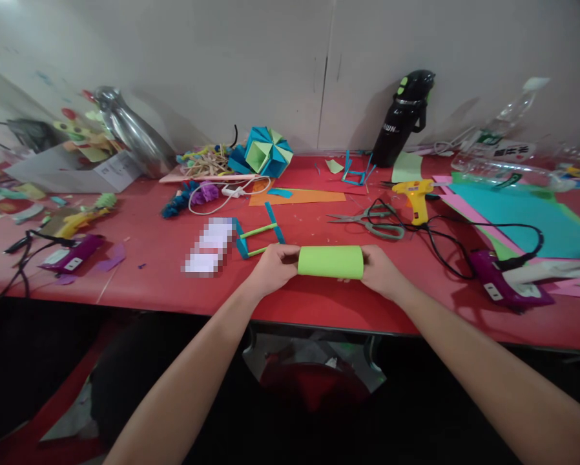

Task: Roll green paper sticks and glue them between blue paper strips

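Note:
A bright green sheet of paper [331, 261], curled into a tube, is held level above the red table [164, 284] near its front edge. My left hand [274, 268] grips the tube's left end, and my right hand [381, 271] grips the right end. Some fingertips are hidden inside or behind the paper. Just beyond my left hand stands a small frame of blue and green paper strips [259, 230]. Scissors [367, 223] lie behind my right hand, blades pointing left.
A yellow glue gun [414, 199] with a black cord stands right of the scissors. Purple power strips [507, 284] sit at both sides. Behind are a blue paper ball [269, 152], a black bottle [400, 123], a steel jug [132, 132] and coloured sheets [517, 210].

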Motion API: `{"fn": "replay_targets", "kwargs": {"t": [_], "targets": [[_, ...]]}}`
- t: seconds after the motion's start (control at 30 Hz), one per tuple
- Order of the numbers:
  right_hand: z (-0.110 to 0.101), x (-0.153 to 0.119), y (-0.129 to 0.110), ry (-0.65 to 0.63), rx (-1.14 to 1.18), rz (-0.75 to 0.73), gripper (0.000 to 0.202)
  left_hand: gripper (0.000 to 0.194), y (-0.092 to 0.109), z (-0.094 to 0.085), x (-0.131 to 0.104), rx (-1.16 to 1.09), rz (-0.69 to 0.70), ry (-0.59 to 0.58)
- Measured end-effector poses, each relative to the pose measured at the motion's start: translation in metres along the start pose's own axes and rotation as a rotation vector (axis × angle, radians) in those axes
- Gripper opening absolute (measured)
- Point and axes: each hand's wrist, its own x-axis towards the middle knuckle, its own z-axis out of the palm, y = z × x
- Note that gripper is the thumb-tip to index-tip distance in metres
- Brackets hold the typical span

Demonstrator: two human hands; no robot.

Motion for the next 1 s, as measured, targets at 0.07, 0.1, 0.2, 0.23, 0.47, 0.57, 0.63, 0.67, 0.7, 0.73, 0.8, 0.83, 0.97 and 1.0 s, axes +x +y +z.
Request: {"fn": "replay_targets", "kwargs": {"t": [0.07,0.1,0.2,0.23,0.47,0.57,0.63,0.67,0.7,0.73,0.8,0.83,0.97,1.0], "targets": [[-0.0004,0.0000,0.0016,0.001,0.000,0.014,0.010,0.018,-0.0005,-0.0001,-0.0005,-0.002,0.004,-0.002],[-0.0005,0.0001,0.0026,0.005,0.003,0.016,0.010,0.018,-0.0006,0.0000,-0.0007,-0.003,0.006,-0.005],[-0.0003,0.0003,0.0051,0.017,0.033,0.013,0.008,0.017,-0.0002,0.0007,-0.0005,0.033,0.004,0.002],[-0.0002,0.0004,0.0055,0.020,0.038,0.010,0.008,0.016,0.0001,0.0010,-0.0003,0.056,-0.001,0.009],[-0.0014,-0.0004,0.0036,0.018,-0.012,-0.035,0.006,0.017,-0.0005,0.0007,0.0019,0.101,-0.036,-0.006],[-0.0013,-0.0002,0.0023,0.026,-0.078,-0.056,0.005,0.020,-0.0010,-0.0001,0.0023,0.067,-0.026,-0.031],[-0.0009,0.0001,0.0015,0.033,-0.110,-0.077,0.011,0.021,-0.0016,-0.0003,0.0024,0.044,-0.008,-0.037],[-0.0006,0.0002,0.0011,0.034,-0.114,-0.091,0.015,0.021,-0.0020,-0.0003,0.0024,0.032,0.000,-0.039],[-0.0004,0.0003,0.0006,0.033,-0.114,-0.103,0.018,0.021,-0.0024,-0.0001,0.0023,0.021,0.005,-0.041],[-0.0003,0.0004,0.0000,0.033,-0.112,-0.111,0.021,0.021,-0.0028,0.0001,0.0023,0.009,0.007,-0.041],[-0.0002,0.0003,-0.0014,0.024,-0.102,-0.104,0.021,0.022,-0.0027,0.0008,0.0021,-0.014,0.003,-0.037],[-0.0002,0.0003,-0.0021,0.012,-0.092,-0.084,0.020,0.022,-0.0021,0.0013,0.0020,-0.023,-0.001,-0.032],[-0.0006,0.0000,-0.0032,-0.045,-0.034,0.018,0.018,0.022,0.0016,0.0030,0.0017,-0.059,-0.019,-0.018],[-0.0007,0.0000,-0.0032,-0.048,-0.027,0.030,0.019,0.022,0.0021,0.0031,0.0016,-0.067,-0.022,-0.020]]}}
